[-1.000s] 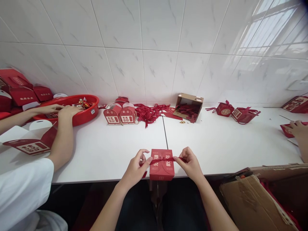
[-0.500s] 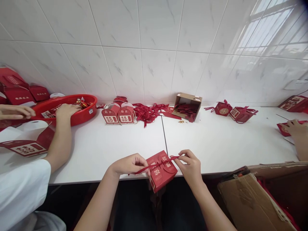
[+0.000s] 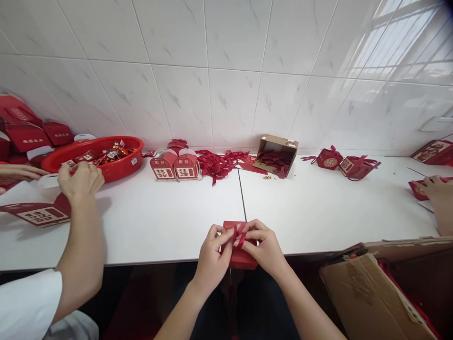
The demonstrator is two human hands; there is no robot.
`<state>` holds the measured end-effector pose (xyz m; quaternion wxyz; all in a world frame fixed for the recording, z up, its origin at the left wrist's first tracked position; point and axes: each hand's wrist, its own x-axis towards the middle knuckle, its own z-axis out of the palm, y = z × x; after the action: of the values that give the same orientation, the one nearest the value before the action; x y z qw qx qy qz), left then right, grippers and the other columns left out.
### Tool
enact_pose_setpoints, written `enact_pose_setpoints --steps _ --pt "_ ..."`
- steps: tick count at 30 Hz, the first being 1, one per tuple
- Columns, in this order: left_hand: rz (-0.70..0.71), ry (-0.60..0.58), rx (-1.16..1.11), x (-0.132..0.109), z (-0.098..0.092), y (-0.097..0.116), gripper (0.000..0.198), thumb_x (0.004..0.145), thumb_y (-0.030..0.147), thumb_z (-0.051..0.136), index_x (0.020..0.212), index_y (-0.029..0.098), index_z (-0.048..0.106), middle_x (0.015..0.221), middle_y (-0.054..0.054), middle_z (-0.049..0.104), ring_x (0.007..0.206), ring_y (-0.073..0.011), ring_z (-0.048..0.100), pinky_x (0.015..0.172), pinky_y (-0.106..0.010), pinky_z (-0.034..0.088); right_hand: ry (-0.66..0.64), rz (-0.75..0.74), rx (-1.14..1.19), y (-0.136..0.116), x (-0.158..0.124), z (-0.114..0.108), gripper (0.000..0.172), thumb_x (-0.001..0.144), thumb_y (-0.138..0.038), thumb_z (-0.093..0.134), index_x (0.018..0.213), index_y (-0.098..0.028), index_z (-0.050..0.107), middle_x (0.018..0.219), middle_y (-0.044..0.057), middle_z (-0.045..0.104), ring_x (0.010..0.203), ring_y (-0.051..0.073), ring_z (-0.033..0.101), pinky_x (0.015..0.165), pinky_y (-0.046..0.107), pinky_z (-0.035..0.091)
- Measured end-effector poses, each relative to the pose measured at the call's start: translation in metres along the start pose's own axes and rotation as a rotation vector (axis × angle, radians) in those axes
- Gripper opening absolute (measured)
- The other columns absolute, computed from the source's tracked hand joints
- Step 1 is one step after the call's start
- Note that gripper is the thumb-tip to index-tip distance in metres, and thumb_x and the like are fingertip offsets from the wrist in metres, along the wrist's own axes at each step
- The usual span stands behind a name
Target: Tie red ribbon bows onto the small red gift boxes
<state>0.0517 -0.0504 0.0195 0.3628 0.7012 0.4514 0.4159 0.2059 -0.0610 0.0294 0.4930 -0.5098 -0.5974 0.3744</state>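
A red gift box (image 3: 244, 260) sits at the table's front edge, largely covered by my hands. Over its top, my left hand (image 3: 214, 252) pinches a dark red ribbon (image 3: 242, 240). My right hand (image 3: 264, 243) pinches the same ribbon from the other side, with the fingertips of both hands almost meeting. Whether the ribbon is knotted there is hidden by my fingers. Further back lies a heap of loose red ribbons (image 3: 217, 165), beside two red and white boxes (image 3: 186, 169) with gold characters.
At left, a co-worker's hand (image 3: 80, 179) is over an open box (image 3: 42, 215), near a red basin (image 3: 130, 167) of wrapped sweets. A small carton (image 3: 293, 158) and ribboned boxes (image 3: 357, 167) stand along the wall. A cardboard box (image 3: 368, 297) is at lower right; another person's hand (image 3: 437, 191) is far right.
My hands have come together over the box, bringing the stretched ribbon ends inward. The box has turned straighter. The co-worker's hand has moved from the basin to the open box.
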Motion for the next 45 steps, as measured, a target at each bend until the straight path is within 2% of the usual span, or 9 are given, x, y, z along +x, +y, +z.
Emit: enact_pose_setpoints --steps 4,9,14,19,25,29,33,38,45 --pt "0.167 -0.025 0.15 -0.003 0.001 -0.006 0.034 0.089 0.015 0.043 0.112 0.027 0.065 0.094 -0.004 0.048 0.07 -0.0115 0.051 0.066 -0.026 0.048 -0.061 0.047 -0.025 -0.002 0.003 -0.003 0.008 0.069 -0.016 0.065 0.061 -0.019 0.068 0.084 0.003 0.056 0.074 0.015 0.055 0.062 0.026 0.045" --pt "0.313 -0.205 0.149 0.006 -0.01 -0.009 0.033 0.092 0.015 0.04 0.11 0.027 0.065 0.102 -0.007 0.051 0.081 -0.0137 0.056 0.071 -0.028 0.05 -0.189 0.106 -0.055 -0.006 0.011 -0.012 0.009 0.064 -0.009 0.058 0.06 -0.018 0.06 0.084 0.0 0.053 0.07 0.012 0.053 0.064 0.025 0.044" --pt "0.387 -0.336 0.096 0.025 -0.024 -0.01 0.026 0.09 0.018 0.048 0.1 0.026 0.07 0.103 -0.007 0.056 0.093 -0.0161 0.058 0.081 -0.029 0.05 -0.298 0.125 -0.041 -0.006 0.017 -0.018 0.008 0.061 -0.01 0.06 0.06 -0.017 0.06 0.088 0.0 0.051 0.069 0.01 0.052 0.062 0.023 0.044" --pt "0.38 -0.405 0.079 0.037 -0.026 -0.008 0.019 0.085 0.021 0.056 0.09 0.025 0.074 0.099 -0.006 0.06 0.087 -0.0155 0.06 0.077 -0.028 0.051 -0.352 0.1 -0.052 0.0 0.02 -0.022 0.011 0.06 -0.008 0.062 0.062 -0.018 0.067 0.089 0.001 0.053 0.071 0.011 0.055 0.063 0.023 0.045" --pt "0.248 -0.272 0.152 0.035 -0.032 -0.005 0.017 0.08 0.017 0.053 0.082 0.02 0.069 0.097 -0.007 0.059 0.068 -0.0115 0.056 0.058 -0.024 0.048 -0.178 0.04 -0.083 0.004 0.013 -0.027 0.007 0.068 -0.016 0.062 0.062 -0.018 0.064 0.091 0.004 0.06 0.07 0.013 0.056 0.063 0.027 0.047" --pt "0.152 -0.203 0.184 0.034 -0.044 -0.005 0.009 0.075 0.015 0.053 0.074 0.02 0.06 0.105 -0.007 0.06 0.095 -0.0204 0.057 0.078 -0.031 0.049 -0.007 -0.016 -0.178 0.009 0.003 -0.033 0.009 0.068 -0.014 0.059 0.061 -0.019 0.058 0.095 0.006 0.059 0.087 0.019 0.058 0.075 0.032 0.047" --pt "0.112 -0.327 0.007 0.037 -0.045 -0.005 0.011 0.082 0.018 0.048 0.078 0.02 0.058 0.129 -0.009 0.053 0.123 -0.0253 0.044 0.099 -0.043 0.039 0.083 -0.046 -0.276 0.013 -0.002 -0.031 0.007 0.072 -0.017 0.057 0.066 -0.021 0.056 0.106 0.008 0.056 0.103 0.024 0.054 0.086 0.038 0.044" --pt "0.057 -0.464 -0.033 0.041 -0.038 -0.009 0.024 0.09 0.03 0.043 0.076 0.021 0.061 0.135 -0.006 0.049 0.131 -0.0243 0.033 0.106 -0.046 0.03 0.11 -0.115 -0.39 0.016 -0.003 -0.028 0.006 0.073 -0.018 0.057 0.068 -0.021 0.055 0.112 0.008 0.054 0.11 0.027 0.048 0.092 0.045 0.039" --pt "0.132 -0.402 0.244 0.045 -0.05 -0.007 0.032 0.089 0.036 0.046 0.066 0.022 0.064 0.125 -0.004 0.056 0.13 -0.0279 0.027 0.108 -0.051 0.018 0.137 -0.14 -0.542 0.021 -0.007 -0.036 0.012 0.065 -0.016 0.059 0.059 -0.021 0.05 0.097 0.005 0.056 0.092 0.025 0.052 0.086 0.045 0.037"
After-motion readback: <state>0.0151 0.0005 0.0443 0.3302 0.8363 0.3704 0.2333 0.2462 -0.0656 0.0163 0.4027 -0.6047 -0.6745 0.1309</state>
